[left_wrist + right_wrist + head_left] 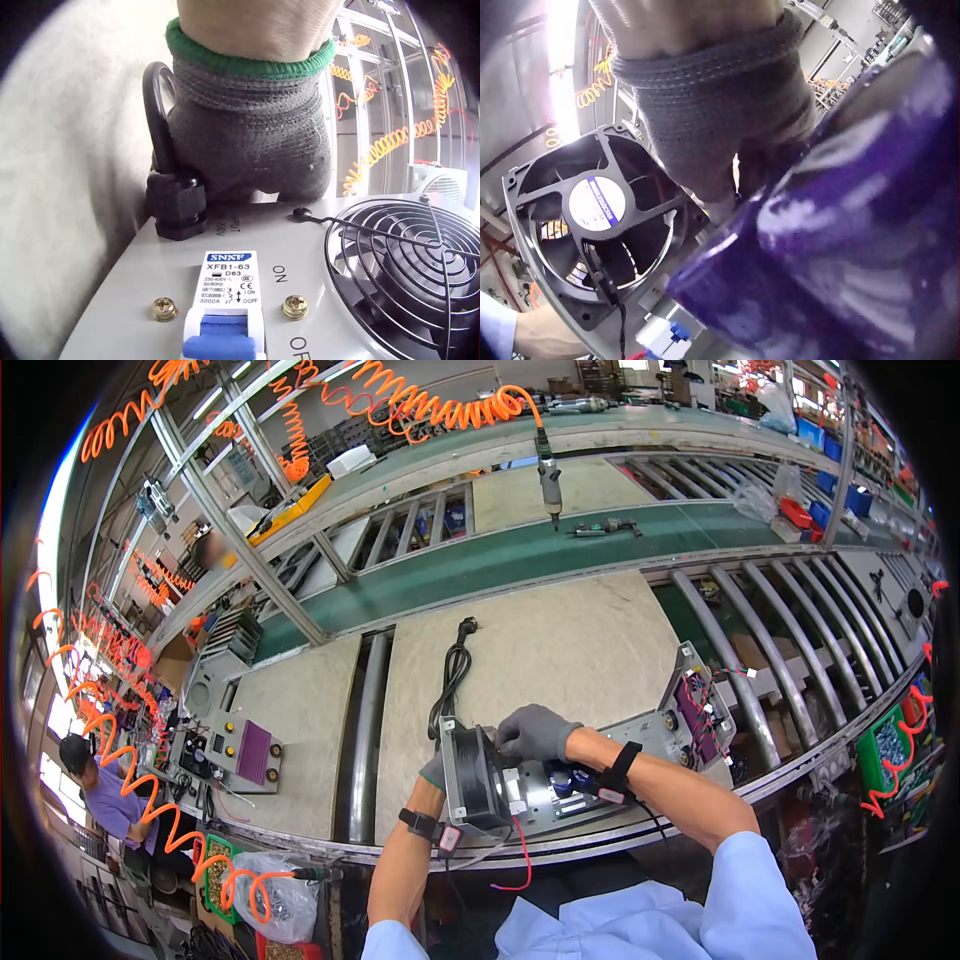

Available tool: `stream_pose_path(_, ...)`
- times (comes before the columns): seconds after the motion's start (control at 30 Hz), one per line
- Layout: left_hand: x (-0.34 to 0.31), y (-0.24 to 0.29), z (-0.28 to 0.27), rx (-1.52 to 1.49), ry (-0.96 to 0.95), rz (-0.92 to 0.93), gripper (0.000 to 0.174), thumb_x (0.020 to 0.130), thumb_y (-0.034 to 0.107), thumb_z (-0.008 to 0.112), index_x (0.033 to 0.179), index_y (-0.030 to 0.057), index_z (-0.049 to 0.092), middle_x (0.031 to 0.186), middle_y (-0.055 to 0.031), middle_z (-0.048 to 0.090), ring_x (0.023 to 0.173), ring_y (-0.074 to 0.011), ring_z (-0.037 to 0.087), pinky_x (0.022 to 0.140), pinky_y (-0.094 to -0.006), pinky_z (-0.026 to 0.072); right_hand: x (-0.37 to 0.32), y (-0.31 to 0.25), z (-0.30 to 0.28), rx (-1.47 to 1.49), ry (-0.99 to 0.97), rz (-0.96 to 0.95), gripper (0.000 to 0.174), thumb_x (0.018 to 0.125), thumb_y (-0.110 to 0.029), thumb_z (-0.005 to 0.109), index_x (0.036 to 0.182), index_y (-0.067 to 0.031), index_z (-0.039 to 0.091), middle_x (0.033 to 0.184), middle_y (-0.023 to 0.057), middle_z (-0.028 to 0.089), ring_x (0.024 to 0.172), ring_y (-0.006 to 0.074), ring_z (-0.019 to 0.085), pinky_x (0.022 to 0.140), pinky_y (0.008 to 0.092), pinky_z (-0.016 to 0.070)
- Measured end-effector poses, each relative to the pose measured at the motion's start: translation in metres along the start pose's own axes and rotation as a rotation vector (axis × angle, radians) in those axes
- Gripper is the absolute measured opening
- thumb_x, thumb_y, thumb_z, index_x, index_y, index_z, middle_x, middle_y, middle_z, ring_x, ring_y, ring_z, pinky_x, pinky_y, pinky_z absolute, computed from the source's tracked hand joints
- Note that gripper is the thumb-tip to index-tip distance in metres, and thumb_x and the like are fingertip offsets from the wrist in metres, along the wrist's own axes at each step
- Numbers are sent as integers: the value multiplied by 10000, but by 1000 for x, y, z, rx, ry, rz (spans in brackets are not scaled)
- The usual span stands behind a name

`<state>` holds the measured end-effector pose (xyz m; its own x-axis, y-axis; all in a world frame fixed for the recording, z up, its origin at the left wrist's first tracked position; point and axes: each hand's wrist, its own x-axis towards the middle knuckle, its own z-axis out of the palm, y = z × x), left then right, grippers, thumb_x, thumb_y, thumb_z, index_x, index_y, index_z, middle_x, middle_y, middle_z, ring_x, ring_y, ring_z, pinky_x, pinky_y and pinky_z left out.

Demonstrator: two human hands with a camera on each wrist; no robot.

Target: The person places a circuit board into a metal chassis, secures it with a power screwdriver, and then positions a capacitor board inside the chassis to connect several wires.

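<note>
A metal unit with a black fan (478, 778) stands upright on the board at the bench's front edge. My gloved left hand (251, 142) is at the panel's edge beside the cable gland (177, 204); its fingers are hidden behind the panel. On that panel are a breaker (225, 307) and a fan grille (420, 277). My gloved right hand (535, 734) is just right of the fan's top, fingers pointing down behind it, their tips hidden. In the right wrist view, the fan (596, 214) is left of the right hand (720, 120), and purple-wrapped parts (855, 225) lie close in front.
A black power cord (455, 675) lies behind the unit. To the right are a purple board (702, 712) and steel rollers (780, 650). Another unit (245, 752) sits at left. A driver (549, 485) hangs above the green belt (430, 565). A person (110, 800) is at far left.
</note>
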<state>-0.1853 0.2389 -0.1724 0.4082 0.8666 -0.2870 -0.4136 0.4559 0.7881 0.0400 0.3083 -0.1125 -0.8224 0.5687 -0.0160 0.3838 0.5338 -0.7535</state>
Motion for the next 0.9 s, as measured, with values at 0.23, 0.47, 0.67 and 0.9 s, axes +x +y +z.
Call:
stream_pose_path(0.23, 1, -2, -1, -4, -9, 10, 92, 984, 151, 592, 1029, 72, 607, 864, 13, 611, 743, -86, 606, 646, -235, 536, 1, 3, 6, -21, 124, 106, 321, 815, -167, 741, 1084, -23, 641, 935, 181, 727, 869, 325, 704, 782, 384, 548)
stream_pose_path(0.47, 8, -4, -4, 11, -35, 27, 86, 982, 148, 595, 1025, 74, 602, 864, 16, 606, 744, -82, 601, 645, -234, 533, 25, 12, 25, -338, 19, 261, 328, 819, -97, 668, 1124, 21, 644, 976, 250, 719, 940, 413, 706, 794, 447, 561)
stream_pose_path(0.67, 28, -17, -34, 151, -108, 71, 81, 980, 145, 597, 1022, 76, 599, 864, 19, 602, 745, -78, 597, 644, -233, 529, 31, 3, 18, -303, -87, 265, 237, 808, -156, 645, 945, -6, 767, 922, 279, 713, 855, 412, 713, 750, 446, 558)
stream_pose_path(0.9, -6, 18, 33, 74, 32, 43, 62, 976, 122, 602, 1026, 87, 588, 882, 9, 605, 771, -80, 602, 648, -234, 531, 21, 18, -16, 752, -352, 526, 171, 894, -151, 632, 756, -59, 672, 617, 13, 580, 514, 79, 521, 456, 243, 403)
